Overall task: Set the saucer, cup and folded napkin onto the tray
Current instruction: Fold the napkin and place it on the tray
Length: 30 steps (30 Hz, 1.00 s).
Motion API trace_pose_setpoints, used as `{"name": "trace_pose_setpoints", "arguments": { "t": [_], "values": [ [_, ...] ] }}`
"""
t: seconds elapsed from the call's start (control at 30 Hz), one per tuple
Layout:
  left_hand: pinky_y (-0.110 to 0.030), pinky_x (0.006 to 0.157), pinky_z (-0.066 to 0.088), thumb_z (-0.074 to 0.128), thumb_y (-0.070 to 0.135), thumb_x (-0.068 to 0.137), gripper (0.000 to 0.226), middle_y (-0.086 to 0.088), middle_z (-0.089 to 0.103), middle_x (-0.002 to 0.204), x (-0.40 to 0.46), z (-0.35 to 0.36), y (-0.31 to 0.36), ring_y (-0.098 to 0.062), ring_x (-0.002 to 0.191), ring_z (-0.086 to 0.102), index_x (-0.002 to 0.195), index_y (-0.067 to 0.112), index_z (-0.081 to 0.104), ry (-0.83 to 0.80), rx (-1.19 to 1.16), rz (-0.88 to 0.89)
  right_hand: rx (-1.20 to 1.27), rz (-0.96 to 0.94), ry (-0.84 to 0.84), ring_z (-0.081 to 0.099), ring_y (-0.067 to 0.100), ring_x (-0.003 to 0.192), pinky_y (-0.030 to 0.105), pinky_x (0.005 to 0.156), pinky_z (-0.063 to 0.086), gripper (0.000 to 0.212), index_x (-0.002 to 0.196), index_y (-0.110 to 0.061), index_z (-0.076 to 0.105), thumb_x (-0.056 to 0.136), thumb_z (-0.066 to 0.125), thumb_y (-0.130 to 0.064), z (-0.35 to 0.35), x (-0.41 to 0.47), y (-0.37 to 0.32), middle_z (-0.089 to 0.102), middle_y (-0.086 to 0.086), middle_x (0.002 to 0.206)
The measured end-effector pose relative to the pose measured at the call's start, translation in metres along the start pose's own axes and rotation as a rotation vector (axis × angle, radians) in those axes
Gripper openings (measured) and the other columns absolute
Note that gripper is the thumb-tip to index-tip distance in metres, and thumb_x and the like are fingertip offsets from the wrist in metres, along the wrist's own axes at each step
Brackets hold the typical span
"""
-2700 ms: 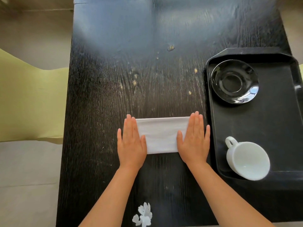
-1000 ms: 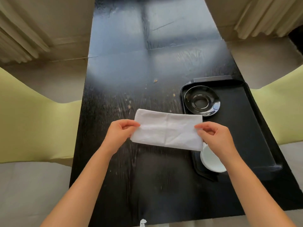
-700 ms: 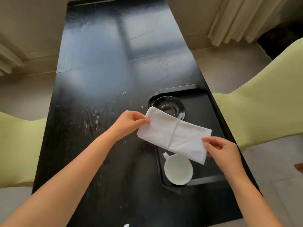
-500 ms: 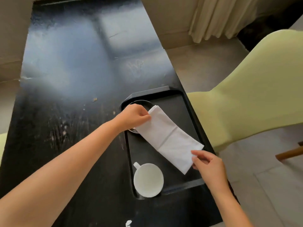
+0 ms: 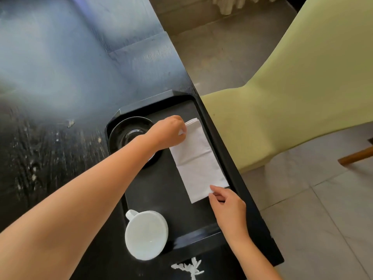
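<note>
Black table [image 5: 60,98] fills the left of the frame, with a black tray [image 5: 201,237] at its right edge. Lowest on the tray stands the cup [image 5: 146,235]; above it the right hand [image 5: 229,209] pinches the napkin's [image 5: 198,164] near end. Further up, the left hand [image 5: 168,131] grips its far end beside the saucer [image 5: 125,134], the napkin lying along the tray's right side.

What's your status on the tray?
Left hand and right hand both pinching the folded napkin, along the tray's right side. Saucer and cup already aboard. Nothing in the way.

White napkin [image 5: 198,160], white cup [image 5: 145,235], glossy black saucer [image 5: 126,134], black tray [image 5: 161,190], black wood-grain table [image 5: 50,138], pale yellow-green chair [image 5: 302,87]
</note>
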<state>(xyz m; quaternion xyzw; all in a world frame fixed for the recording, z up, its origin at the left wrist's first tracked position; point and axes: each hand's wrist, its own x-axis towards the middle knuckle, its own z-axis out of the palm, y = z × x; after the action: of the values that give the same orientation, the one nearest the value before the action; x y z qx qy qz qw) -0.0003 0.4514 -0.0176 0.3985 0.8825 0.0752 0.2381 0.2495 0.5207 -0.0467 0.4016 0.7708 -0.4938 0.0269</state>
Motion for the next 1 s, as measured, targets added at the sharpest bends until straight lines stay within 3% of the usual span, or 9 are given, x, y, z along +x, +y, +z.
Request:
{"name": "trace_pose_setpoints", "arguments": {
  "t": [0.13,0.2,0.27,0.33,0.47,0.57,0.83,1.0],
  "values": [
    [-0.037,0.092,0.044,0.059,0.021,0.086,0.031,-0.007,0.052,0.129,0.005,0.016,0.000,-0.026,0.113,0.053,0.116,0.011,0.062,0.011,0.031,0.032,-0.108,-0.046,-0.013,0.059,0.005,0.077,0.012,0.071,0.047,0.024,0.111,-0.014,0.068,0.087,0.064,-0.017,0.002,0.008,0.002,0.061,-0.008,0.085],
    [-0.041,0.102,0.036,0.062,0.030,0.085,0.041,-0.009,0.045,0.139,0.003,0.023,0.002,-0.028,0.124,0.045,0.121,0.011,0.059,0.013,0.080,0.046,-0.229,-0.093,0.010,0.058,0.006,0.068,0.016,0.064,0.051,0.017,0.101,-0.013,0.070,0.085,0.067,-0.021,-0.001,0.010,-0.001,0.061,-0.006,0.077],
    [-0.051,0.113,0.017,0.064,0.042,0.082,0.060,-0.012,0.019,0.156,-0.002,0.031,0.004,-0.029,0.143,0.015,0.132,0.011,0.048,0.011,0.250,0.077,-0.460,-0.282,0.093,0.055,0.010,0.063,0.020,0.052,0.050,0.015,0.088,-0.012,0.070,0.077,0.075,-0.021,-0.005,0.012,-0.001,0.062,-0.001,0.075],
    [-0.057,0.114,0.009,0.063,0.047,0.081,0.073,-0.013,-0.002,0.159,-0.009,0.040,0.005,-0.029,0.145,-0.008,0.142,0.015,0.036,0.055,0.385,0.174,-0.659,-0.480,0.162,0.060,0.019,0.072,0.028,0.054,0.053,0.027,0.090,-0.013,0.070,0.068,0.081,-0.024,-0.005,0.015,0.001,0.065,0.005,0.083],
    [-0.051,0.115,0.015,0.057,0.051,0.084,0.079,-0.007,-0.002,0.160,-0.019,0.055,0.009,-0.026,0.146,-0.004,0.149,0.030,0.017,-0.054,0.292,0.268,-0.862,-0.625,0.072,0.062,0.028,0.107,0.042,0.085,0.052,0.047,0.108,-0.016,0.069,0.066,0.081,-0.034,-0.005,0.024,0.003,0.068,0.009,0.113],
    [-0.049,0.115,0.010,0.057,0.057,0.081,0.088,-0.004,-0.004,0.160,-0.021,0.062,0.011,-0.023,0.146,-0.004,0.149,0.034,0.007,-0.107,0.247,0.205,-0.858,-0.632,0.025,0.062,0.027,0.108,0.043,0.085,0.053,0.046,0.105,-0.015,0.070,0.065,0.083,-0.031,-0.010,0.031,0.005,0.068,0.008,0.113],
    [-0.049,0.115,0.010,0.058,0.058,0.079,0.089,-0.005,-0.001,0.160,-0.021,0.066,0.010,-0.023,0.146,-0.003,0.149,0.034,0.008,-0.058,0.220,0.205,-0.774,-0.637,-0.007,0.063,0.028,0.104,0.039,0.079,0.056,0.046,0.103,-0.011,0.071,0.061,0.087,-0.023,-0.014,0.038,0.006,0.069,0.010,0.113],
    [-0.050,0.115,0.008,0.054,0.059,0.081,0.088,-0.005,-0.001,0.160,-0.028,0.064,0.009,-0.023,0.146,-0.002,0.149,0.032,0.004,-0.050,0.216,0.181,-0.798,-0.617,0.020,0.064,0.030,0.103,0.049,0.090,0.050,0.044,0.102,-0.012,0.071,0.063,0.086,-0.025,-0.014,0.036,-0.001,0.069,0.011,0.111]
  ]
}}
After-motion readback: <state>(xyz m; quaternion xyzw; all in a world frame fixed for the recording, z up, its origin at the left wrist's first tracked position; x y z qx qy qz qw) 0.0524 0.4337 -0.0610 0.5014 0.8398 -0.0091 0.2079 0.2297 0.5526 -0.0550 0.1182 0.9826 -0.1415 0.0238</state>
